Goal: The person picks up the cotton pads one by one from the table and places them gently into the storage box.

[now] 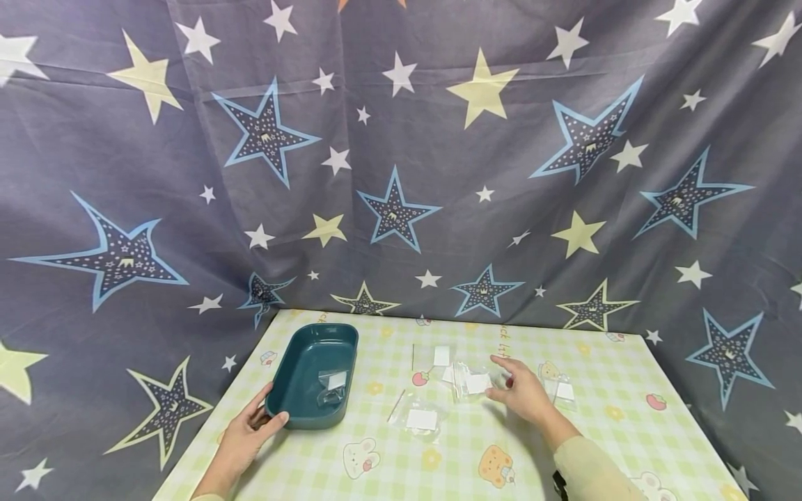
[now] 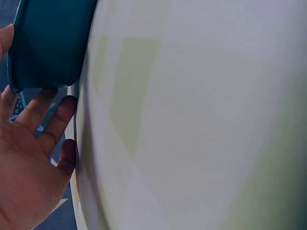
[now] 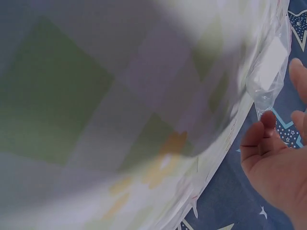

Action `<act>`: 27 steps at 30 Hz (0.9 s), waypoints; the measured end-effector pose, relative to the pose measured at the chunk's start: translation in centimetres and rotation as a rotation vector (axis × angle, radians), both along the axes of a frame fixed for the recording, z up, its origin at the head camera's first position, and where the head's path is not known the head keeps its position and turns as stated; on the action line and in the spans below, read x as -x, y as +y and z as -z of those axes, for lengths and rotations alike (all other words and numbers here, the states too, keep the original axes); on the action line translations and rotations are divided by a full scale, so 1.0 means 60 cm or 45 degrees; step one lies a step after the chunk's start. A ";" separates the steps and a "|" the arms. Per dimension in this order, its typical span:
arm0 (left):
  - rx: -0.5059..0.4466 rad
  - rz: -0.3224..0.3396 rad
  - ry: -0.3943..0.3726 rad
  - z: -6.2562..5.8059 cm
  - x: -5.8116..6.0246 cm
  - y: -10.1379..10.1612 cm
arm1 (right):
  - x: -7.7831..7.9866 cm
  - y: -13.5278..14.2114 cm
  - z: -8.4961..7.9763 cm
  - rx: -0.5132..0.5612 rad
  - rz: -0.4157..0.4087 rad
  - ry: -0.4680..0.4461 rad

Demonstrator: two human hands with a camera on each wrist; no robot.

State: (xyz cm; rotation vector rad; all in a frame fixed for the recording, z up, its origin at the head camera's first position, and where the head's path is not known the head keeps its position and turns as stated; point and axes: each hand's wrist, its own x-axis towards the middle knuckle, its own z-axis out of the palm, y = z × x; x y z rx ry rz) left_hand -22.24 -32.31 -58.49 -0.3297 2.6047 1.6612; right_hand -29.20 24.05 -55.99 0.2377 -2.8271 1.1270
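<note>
A dark teal rectangular dish [image 1: 310,379] stands on the left of the table. My left hand [image 1: 247,428] grips its near left corner, thumb on one side and fingers on the other; the left wrist view shows the fingers [image 2: 56,120] below the dish. Inside lies a clear plastic bag with a white card [image 1: 336,380]. My right hand [image 1: 521,391], thumb and fingers spread apart, is beside a clear bag with a white card [image 1: 478,383] and holds nothing. In the right wrist view this bag [image 3: 271,64] lies just ahead of the fingertips.
More clear bags with white cards lie about: one nearer me [image 1: 422,419], one farther back [image 1: 441,355], and one right of my right hand [image 1: 564,391]. A checked cloth [image 1: 376,466] covers the table. A grey star-patterned curtain [image 1: 401,278] hangs behind it.
</note>
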 end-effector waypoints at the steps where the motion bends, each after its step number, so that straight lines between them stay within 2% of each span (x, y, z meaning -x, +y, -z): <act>1: -0.003 -0.001 0.001 0.000 0.000 0.000 | 0.001 0.001 0.001 -0.006 -0.007 -0.012; 13: -0.001 -0.006 -0.002 -0.001 -0.001 0.002 | 0.004 -0.002 0.006 -0.009 -0.048 -0.102; 27: -0.021 -0.007 -0.005 0.000 -0.001 0.001 | 0.004 -0.007 0.012 -0.068 -0.059 -0.088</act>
